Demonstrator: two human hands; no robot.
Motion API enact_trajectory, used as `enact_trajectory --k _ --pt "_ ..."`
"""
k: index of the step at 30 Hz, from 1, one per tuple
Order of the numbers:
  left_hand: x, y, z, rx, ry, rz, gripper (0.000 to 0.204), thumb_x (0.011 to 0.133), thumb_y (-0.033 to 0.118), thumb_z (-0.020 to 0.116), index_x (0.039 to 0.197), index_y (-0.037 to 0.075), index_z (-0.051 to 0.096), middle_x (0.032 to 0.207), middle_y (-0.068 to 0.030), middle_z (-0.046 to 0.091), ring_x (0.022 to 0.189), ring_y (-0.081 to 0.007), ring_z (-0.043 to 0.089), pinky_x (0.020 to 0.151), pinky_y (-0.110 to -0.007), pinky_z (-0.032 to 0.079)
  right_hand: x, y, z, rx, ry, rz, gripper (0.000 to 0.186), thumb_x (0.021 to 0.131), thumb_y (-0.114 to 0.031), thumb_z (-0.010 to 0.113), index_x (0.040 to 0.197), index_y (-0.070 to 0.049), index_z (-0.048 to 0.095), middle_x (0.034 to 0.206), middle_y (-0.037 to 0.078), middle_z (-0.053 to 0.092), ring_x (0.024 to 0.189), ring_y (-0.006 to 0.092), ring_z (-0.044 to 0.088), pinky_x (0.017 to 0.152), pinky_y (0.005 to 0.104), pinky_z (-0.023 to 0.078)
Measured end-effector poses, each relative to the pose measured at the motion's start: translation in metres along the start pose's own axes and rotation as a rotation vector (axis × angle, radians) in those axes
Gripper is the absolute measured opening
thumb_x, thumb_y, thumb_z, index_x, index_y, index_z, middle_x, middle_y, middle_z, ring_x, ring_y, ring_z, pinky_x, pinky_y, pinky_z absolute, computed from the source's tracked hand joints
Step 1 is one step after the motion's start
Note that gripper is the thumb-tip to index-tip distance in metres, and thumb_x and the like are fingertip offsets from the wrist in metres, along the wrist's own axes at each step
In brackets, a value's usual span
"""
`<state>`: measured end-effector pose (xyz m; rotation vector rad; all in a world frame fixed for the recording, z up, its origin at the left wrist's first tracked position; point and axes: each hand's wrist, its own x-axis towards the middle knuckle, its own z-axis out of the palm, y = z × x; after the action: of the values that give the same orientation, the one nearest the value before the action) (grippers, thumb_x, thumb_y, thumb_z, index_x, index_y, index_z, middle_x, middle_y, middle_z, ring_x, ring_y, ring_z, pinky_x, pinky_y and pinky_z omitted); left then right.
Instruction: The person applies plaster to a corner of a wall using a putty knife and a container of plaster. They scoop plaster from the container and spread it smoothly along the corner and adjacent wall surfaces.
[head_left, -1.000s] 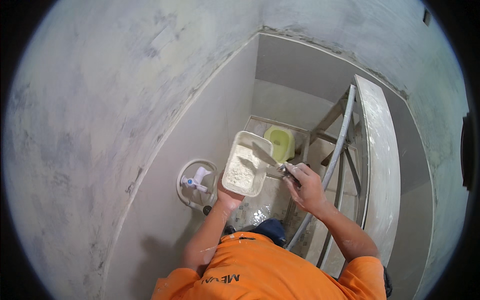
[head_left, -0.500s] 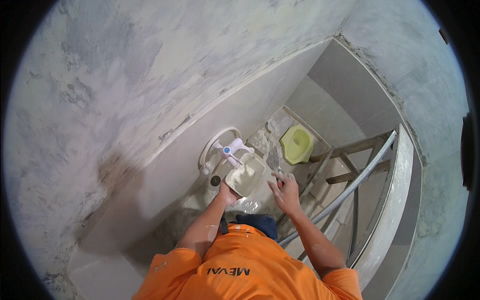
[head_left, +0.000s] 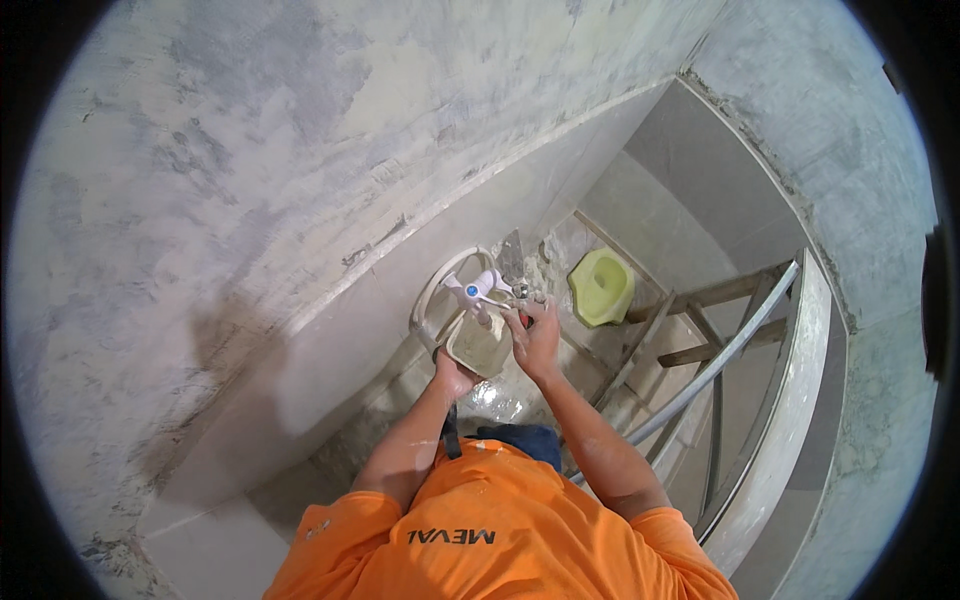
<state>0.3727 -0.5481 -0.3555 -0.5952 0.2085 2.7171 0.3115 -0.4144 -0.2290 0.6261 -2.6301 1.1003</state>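
Observation:
My left hand [head_left: 456,374] grips a shallow, square, off-white pan [head_left: 478,348] by its near left side. Whitish paste coats the pan's inside. In my closed right hand [head_left: 538,340], just right of the pan, is a trowel [head_left: 511,256], its grey blade pointing away from me and a bit of red handle showing between the fingers. Pale smears mark my right fingers. Beyond the pan, close to both hands, is a white plastic tap-like fitting [head_left: 474,291] with a blue dot; a white hose [head_left: 425,300] loops beside it.
A yellow-green squat toilet pan [head_left: 602,287] is set in the floor at far right. A ladder-like frame [head_left: 715,365] with wooden and metal bars stands along my right side. The left wall [head_left: 250,120] has patchy grey-white plaster above pale tiles [head_left: 330,350]. Wet floor shines below my hands.
My right hand has moved left and away from me, bringing the trowel beside the pan and the tap-like fitting. The pan, in my left hand, has shifted slightly and turned.

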Motion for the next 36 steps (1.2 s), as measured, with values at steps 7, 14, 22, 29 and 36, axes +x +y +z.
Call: enact_trajectory --k 7,14,22,29,36 --pt "0.009 -0.002 -0.007 -0.102 -0.052 0.003 0.051 0.096 0.053 0.045 0.132 0.022 0.062 0.134 -0.0017 0.062 0.122 -0.0266 0.060 0.099 -0.053 0.049 0.020 0.008 0.004 0.024 0.089 -0.020 0.015 0.085 -0.015 0.073 0.081 -0.001 0.069 0.068 0.014 0.048 0.076 0.0332 0.043 0.073 0.0427 0.038" --pt "0.026 -0.009 -0.030 -0.141 -0.141 -0.008 0.051 0.098 0.051 0.045 0.128 0.014 0.063 0.129 -0.0072 0.065 0.116 -0.0273 0.063 0.100 -0.048 0.051 -0.036 -0.011 0.013 0.045 0.083 0.019 0.016 0.086 -0.014 0.072 0.097 -0.001 0.073 0.073 0.017 0.053 0.082 0.0375 0.052 0.082 0.0457 0.044" --pt "0.030 -0.014 -0.015 -0.192 -0.106 -0.042 0.052 0.098 0.046 0.041 0.131 0.011 0.060 0.129 -0.0117 0.064 0.115 -0.0295 0.064 0.100 -0.049 0.051 -0.007 -0.012 -0.005 0.047 0.066 -0.003 0.015 0.087 -0.012 0.071 0.099 -0.003 0.074 0.073 0.017 0.050 0.081 0.0372 0.052 0.081 0.0463 0.042" --pt "0.030 -0.013 -0.017 -0.187 -0.106 -0.030 0.054 0.097 0.047 0.040 0.133 0.011 0.060 0.132 -0.0111 0.063 0.117 -0.0291 0.063 0.100 -0.047 0.051 -0.008 -0.017 -0.008 0.056 0.030 0.042 0.016 0.086 -0.012 0.072 0.099 -0.004 0.074 0.082 0.019 0.053 0.083 0.0370 0.053 0.079 0.0440 0.044" --pt "0.025 -0.010 -0.018 -0.089 -0.038 -0.096 0.053 0.097 0.050 0.041 0.130 0.015 0.061 0.132 -0.0069 0.063 0.119 -0.0282 0.062 0.102 -0.048 0.049 -0.024 -0.020 -0.024 0.075 -0.035 0.124 0.026 0.086 -0.009 0.071 0.111 -0.003 0.072 0.095 0.017 0.056 0.091 0.0334 0.057 0.084 0.0387 0.046"
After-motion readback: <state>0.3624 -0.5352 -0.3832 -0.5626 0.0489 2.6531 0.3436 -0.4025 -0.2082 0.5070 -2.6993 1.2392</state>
